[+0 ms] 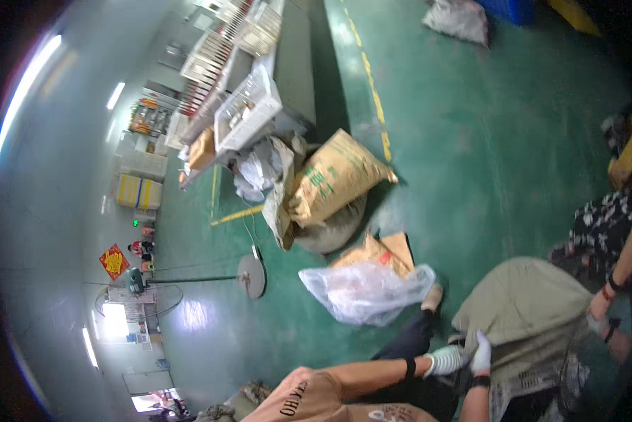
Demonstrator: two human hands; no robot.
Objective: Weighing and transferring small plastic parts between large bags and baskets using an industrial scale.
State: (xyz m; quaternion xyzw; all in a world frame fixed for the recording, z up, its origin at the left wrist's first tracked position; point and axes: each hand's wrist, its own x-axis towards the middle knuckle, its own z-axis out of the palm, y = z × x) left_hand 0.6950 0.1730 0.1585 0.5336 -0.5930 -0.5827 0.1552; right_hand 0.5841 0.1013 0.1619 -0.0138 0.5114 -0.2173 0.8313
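Note:
A bulging olive-grey woven sack (527, 299) stands at the lower right. My left hand (445, 360), in a striped white glove, is closed at the sack's near left edge. Just right of it, my right hand (481, 354), in a white glove, grips a fold of the same sack. Both of my wrists carry black bands. A co-worker's hands (600, 308) hold the sack's far right side. What lies inside the sack is hidden.
Clear plastic bag (365, 292) and brown paper (393, 252) lie on the green floor ahead. Beyond them, a full tan sack (340, 176) rests on a grey one. A fan (134, 280) with a round base stands left; white crates (249, 105) line a bench.

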